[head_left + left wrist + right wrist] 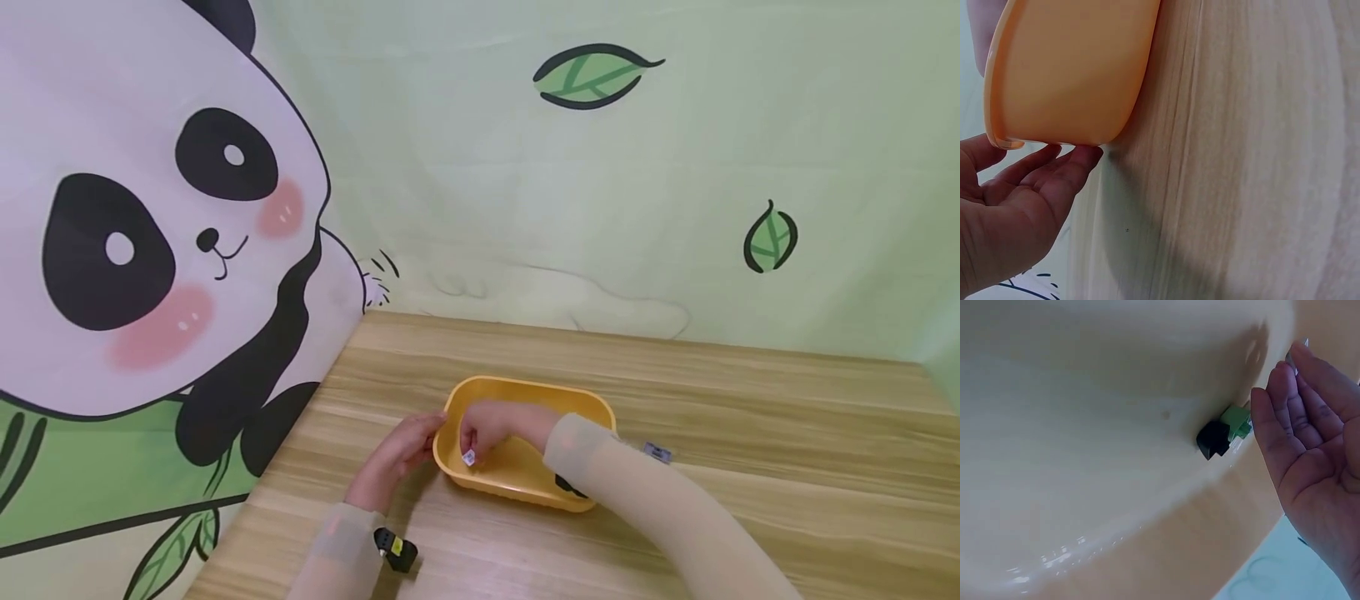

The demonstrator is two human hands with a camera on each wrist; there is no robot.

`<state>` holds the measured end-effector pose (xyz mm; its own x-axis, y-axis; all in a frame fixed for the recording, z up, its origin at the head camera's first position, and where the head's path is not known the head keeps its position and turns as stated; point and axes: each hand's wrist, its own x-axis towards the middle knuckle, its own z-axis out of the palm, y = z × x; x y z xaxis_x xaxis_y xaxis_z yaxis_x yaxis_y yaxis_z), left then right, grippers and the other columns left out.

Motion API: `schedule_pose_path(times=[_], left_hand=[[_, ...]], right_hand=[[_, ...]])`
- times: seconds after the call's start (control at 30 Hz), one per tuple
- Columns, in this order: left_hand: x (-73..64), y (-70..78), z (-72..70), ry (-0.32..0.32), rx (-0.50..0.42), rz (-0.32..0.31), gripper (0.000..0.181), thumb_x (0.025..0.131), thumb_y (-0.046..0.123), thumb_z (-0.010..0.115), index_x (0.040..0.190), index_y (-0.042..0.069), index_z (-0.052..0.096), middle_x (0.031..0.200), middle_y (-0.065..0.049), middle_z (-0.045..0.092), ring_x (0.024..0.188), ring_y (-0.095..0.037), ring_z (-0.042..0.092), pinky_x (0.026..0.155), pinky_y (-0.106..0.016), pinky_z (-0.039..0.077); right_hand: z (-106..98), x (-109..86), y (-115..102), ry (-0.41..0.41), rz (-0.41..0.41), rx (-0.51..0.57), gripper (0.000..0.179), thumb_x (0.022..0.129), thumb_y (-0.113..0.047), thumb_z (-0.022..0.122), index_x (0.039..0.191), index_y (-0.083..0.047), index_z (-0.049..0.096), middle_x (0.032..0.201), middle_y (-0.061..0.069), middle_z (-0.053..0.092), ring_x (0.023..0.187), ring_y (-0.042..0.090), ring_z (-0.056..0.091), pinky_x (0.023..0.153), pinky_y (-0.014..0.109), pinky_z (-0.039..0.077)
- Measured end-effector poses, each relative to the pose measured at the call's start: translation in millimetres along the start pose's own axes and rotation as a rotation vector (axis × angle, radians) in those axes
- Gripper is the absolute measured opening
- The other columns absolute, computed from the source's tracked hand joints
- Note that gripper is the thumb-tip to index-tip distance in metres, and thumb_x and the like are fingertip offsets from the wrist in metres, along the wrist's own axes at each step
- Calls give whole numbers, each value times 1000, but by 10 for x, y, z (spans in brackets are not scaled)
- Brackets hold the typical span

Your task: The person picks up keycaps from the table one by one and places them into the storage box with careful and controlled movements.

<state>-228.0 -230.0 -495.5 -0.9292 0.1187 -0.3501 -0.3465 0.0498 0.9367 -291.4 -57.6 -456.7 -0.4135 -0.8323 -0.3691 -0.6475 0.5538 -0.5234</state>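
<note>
Pinched a pale piece (468, 457) with the right hand (486, 427) over the yellow bin (525, 388) at left, resting the left hand (405, 446) loosely against its left end. Seemed mid-handling, next calling for a steady pinch.

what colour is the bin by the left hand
The bin is a plain yellow-orange; it shows best in the head view.

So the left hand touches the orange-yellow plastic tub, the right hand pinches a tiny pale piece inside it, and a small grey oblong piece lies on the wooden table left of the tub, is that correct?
Not quite: the small grey oblong piece lies right of the tub, as the head view shows.
</note>
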Motion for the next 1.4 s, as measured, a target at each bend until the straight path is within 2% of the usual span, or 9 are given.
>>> schedule_pose_path(times=[0.23,0.5,0.67,0.8,0.87,0.97,1.13,1.3,1.4], left_hand=[[17,-12,62,-14,-25,3,45,108,16,44,136,-18,48,85,9,71,82,-2,66,73,-19,57],[57,1,117,-15,-7,5,44,108,16,43,135,-18,48,82,10,67,81,-1,64,72,-19,57],[51,16,151,-12,0,9,45,108,16,43,136,-19,48,85,8,67,80,-2,64,70,-18,57],[37,28,194,-2,13,30,44,108,14,39,132,-22,49,90,1,68,79,-5,64,70,-19,57],[32,33,214,18,24,40,44,108,13,38,130,-23,50,93,-5,69,78,-6,65,69,-19,58],[24,42,239,60,42,46,43,108,13,37,127,-23,53,94,-12,71,75,-8,65,67,-20,58],[0,29,266,103,55,44,43,107,13,40,128,-23,53,96,-17,71,72,-9,65,66,-21,58],[-32,13,250,146,70,53,44,107,13,41,131,-23,52,100,-22,71,73,-8,64,65,-21,57],[-40,4,212,191,94,66,43,107,12,42,129,-23,54,97,-21,71,72,-8,63,64,-19,55]], right_hand=[[83,0,3,13,-12,-99,14,83,4,74,93,-3,80,85,2,74,68,2,46,63,12,36],[143,-10,13,21,-31,-198,15,81,2,75,93,-5,80,81,0,74,67,1,45,62,11,37],[113,-62,2,30,14,-171,19,82,1,76,99,-5,80,90,4,76,72,4,49,67,14,41],[-67,-199,7,61,23,-89,28,83,4,72,109,0,77,93,8,76,74,3,52,67,12,43],[-218,-311,7,81,1,-32,30,85,3,70,115,4,73,96,12,76,76,3,56,69,11,45],[-469,-548,-7,139,-38,-16,31,88,-1,69,118,5,71,98,13,77,82,5,62,76,13,50],[-747,-1120,-18,281,-58,29,29,94,-7,68,121,4,70,101,13,75,90,13,66,83,22,55],[-814,-1775,20,471,-20,35,23,96,-8,68,117,1,73,101,11,77,91,17,69,84,30,60],[-751,-2073,116,531,17,72,21,98,-9,67,115,1,73,101,11,78,90,16,69,81,31,61]])
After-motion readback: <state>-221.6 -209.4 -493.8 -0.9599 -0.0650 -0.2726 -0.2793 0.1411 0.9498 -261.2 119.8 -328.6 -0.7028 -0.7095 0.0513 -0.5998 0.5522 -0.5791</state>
